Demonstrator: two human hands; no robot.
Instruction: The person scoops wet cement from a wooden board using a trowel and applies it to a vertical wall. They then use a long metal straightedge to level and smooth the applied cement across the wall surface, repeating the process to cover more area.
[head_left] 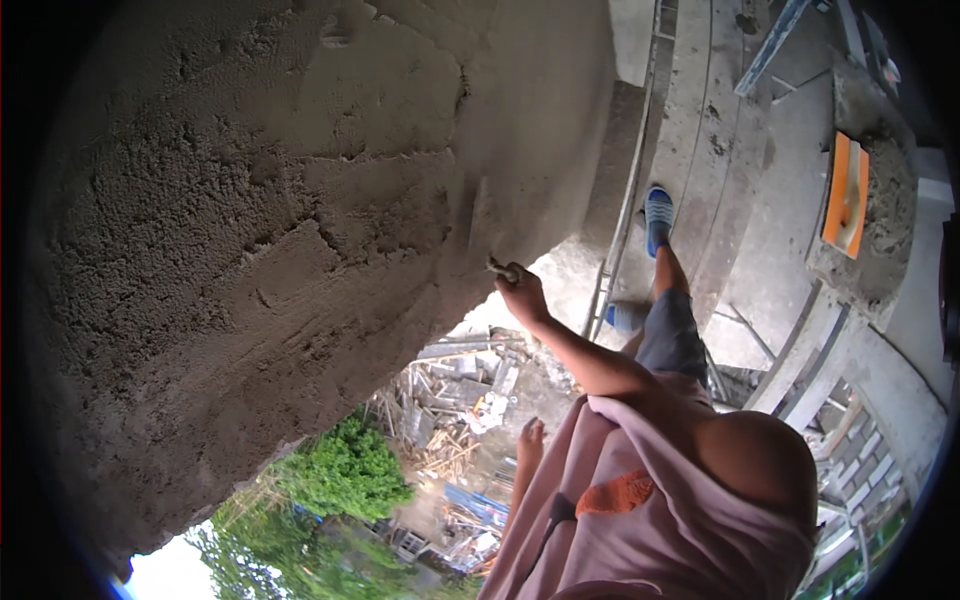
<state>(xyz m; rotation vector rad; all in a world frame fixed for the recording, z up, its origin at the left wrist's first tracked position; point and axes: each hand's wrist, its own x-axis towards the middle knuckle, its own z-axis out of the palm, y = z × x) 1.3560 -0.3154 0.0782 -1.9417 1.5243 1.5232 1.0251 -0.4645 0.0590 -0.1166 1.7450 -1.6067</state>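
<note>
In the middle of the view my right hand is closed around the handle of a plastering trowel. Its thin blade appears edge-on against the grey mortared wall. The wall is smooth near the trowel and rough further left, with ragged ridges of wet mortar between. Lower down, partly behind my shirt, my left hand hangs with loosely bent fingers and nothing visible in it. An orange float with a pale handle lies on the mortar-covered board at the far right.
My feet rest by wooden planks spattered with mortar, alongside a metal pole. Past the wall's lower edge, far below, lie scattered timber and debris and a green tree. A pale railing stands at right.
</note>
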